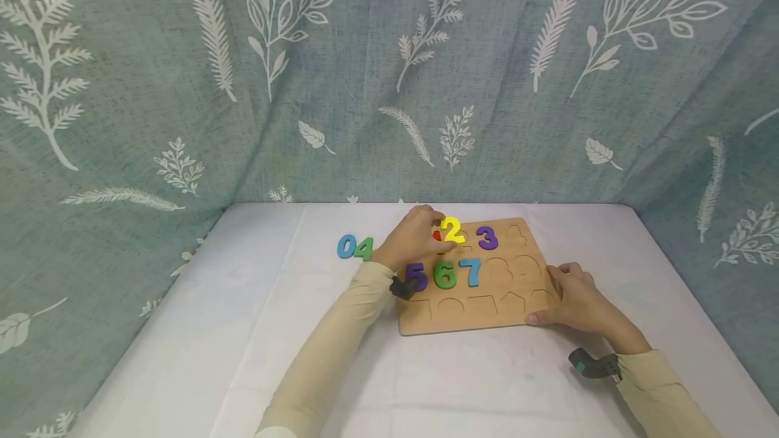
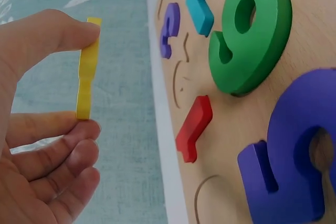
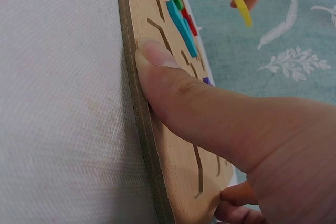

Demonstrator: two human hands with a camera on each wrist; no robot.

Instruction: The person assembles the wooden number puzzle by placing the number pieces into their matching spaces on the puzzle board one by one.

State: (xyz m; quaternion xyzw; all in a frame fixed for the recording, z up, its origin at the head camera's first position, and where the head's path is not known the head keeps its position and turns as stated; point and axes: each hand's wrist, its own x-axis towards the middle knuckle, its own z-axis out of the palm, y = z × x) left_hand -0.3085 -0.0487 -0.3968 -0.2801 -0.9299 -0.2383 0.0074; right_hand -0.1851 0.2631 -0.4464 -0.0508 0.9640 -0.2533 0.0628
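Note:
My left hand [image 1: 415, 236] pinches a yellow number 2 [image 2: 87, 72] between thumb and fingertips, held up off the wooden board [image 1: 426, 320] near its top row. Beside it in that row lie a red 1 [image 2: 195, 129] and a purple 3 [image 1: 487, 238]. The second row bears a purple 5 [image 1: 416, 276], a green 6 [image 1: 445, 275] and a blue 7 [image 1: 471, 272]. My right hand [image 1: 581, 303] grips the board's right side, the thumb on the near corner, the fingers at the right edge, partly hidden in the right wrist view.
Left of the board, a blue 0 [image 1: 347, 247] and a green 4 [image 1: 364, 249] lie on the white tablecloth [image 1: 292, 309]. A patterned green curtain [image 1: 365, 86] hangs behind the table and at both sides.

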